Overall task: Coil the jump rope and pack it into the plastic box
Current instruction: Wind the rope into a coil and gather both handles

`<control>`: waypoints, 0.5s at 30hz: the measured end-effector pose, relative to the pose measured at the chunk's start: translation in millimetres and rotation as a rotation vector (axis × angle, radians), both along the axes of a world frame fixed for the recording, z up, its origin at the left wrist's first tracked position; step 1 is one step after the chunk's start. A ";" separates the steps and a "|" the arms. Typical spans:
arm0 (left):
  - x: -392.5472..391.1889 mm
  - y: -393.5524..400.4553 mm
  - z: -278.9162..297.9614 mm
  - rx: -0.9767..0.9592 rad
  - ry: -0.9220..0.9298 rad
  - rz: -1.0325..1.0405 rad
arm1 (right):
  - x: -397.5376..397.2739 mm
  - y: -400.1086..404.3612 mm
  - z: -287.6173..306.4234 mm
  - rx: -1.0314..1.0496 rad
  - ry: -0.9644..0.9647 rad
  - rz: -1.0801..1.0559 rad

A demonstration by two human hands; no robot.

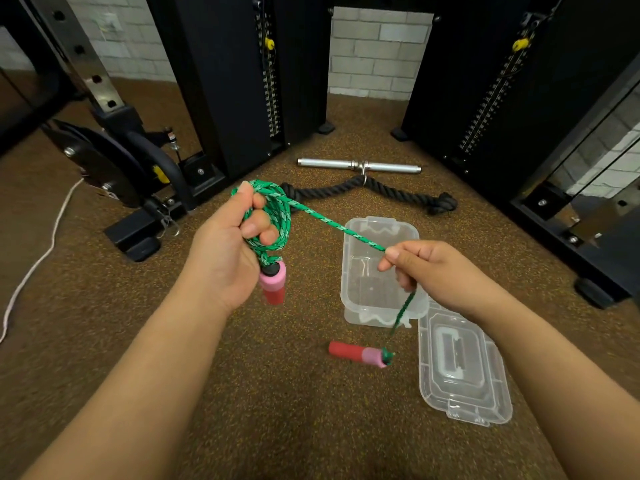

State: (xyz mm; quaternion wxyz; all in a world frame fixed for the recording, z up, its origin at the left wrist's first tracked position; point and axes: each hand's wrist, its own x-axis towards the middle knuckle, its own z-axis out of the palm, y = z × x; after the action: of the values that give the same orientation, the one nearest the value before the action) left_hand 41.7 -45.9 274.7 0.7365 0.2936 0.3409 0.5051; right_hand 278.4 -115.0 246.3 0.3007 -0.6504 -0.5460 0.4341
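Gym, speckled rubber floor (277, 393). Nearest: loose handle (360, 354) on floor, lid (464, 365) off beside it. Right hand (426, 268) pinches jump rope (332, 225); left hand (225, 244) grips several finished coils, other handle (273, 282) dangling. Short tail left to wind. Plastic box (349, 271) open, empty, unobstructed. Beyond: black rope attachment (381, 188), metal bar (360, 165), clear of work.

My left hand (225, 251) held the coil left of the box (379, 271); my right hand (433, 271) hung over it, lid (464, 368) right, loose handle (360, 355) in front, bar (358, 165) behind
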 end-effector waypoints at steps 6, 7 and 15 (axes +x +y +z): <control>15.1 -14.9 -4.2 0.139 0.341 -0.305 | -11.6 -0.8 -15.1 -0.034 -0.134 0.070; 19.5 -19.0 -4.3 0.168 0.407 -0.364 | -16.5 -0.2 -14.5 -0.003 -0.084 0.076; 26.3 -22.1 -4.5 0.133 0.375 -0.386 | -25.6 -1.7 5.1 0.116 0.262 0.114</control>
State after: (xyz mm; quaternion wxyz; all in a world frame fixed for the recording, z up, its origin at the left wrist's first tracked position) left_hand 68.1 -68.0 270.2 0.7223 0.4889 0.3754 0.3136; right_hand 252.8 -116.8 251.4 0.3814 -0.5376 -0.5625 0.4992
